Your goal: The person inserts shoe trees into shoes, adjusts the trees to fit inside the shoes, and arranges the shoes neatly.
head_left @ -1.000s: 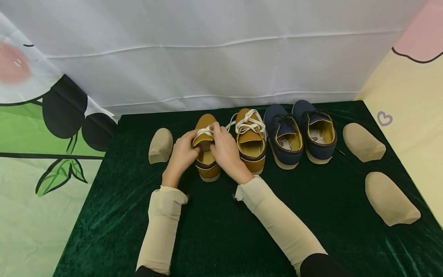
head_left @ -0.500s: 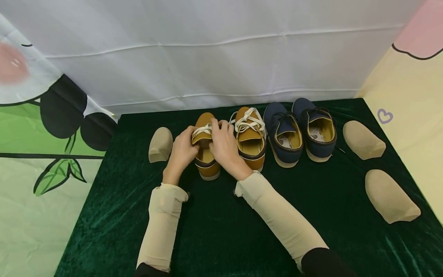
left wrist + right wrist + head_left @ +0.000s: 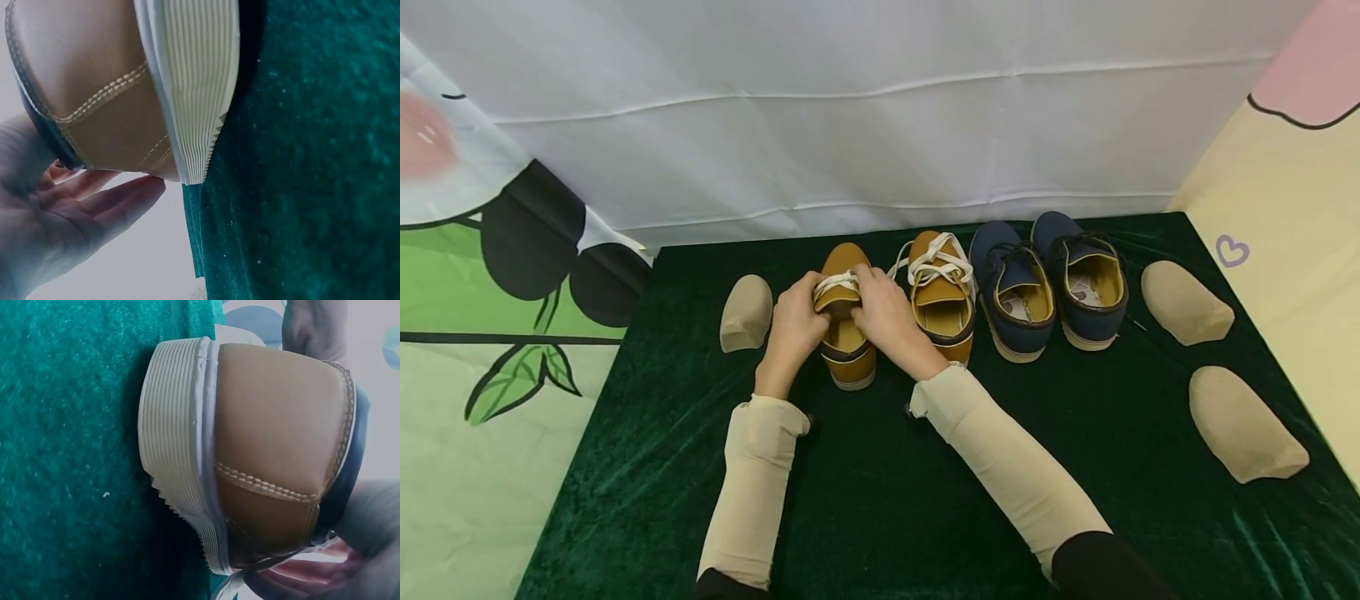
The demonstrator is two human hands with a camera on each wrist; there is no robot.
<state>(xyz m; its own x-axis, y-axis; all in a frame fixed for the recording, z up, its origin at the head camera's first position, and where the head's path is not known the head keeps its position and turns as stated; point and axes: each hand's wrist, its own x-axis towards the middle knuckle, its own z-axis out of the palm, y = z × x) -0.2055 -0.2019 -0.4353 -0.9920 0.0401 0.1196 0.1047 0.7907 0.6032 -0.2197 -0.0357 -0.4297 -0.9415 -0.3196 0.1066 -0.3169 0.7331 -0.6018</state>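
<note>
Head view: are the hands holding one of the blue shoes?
No, the left hand and the right hand both grip the leftmost brown shoe.

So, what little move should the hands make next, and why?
Perhaps gently widen the opening of the leftmost white-laced tan leather shoe: the left hand and right hand grip it from opposite sides, right beside that opening.

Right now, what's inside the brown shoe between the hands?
In the brown shoe, a yellowish insole shows toward the back. The front inside can't be seen: the tongue and shoe top cover it.
</note>
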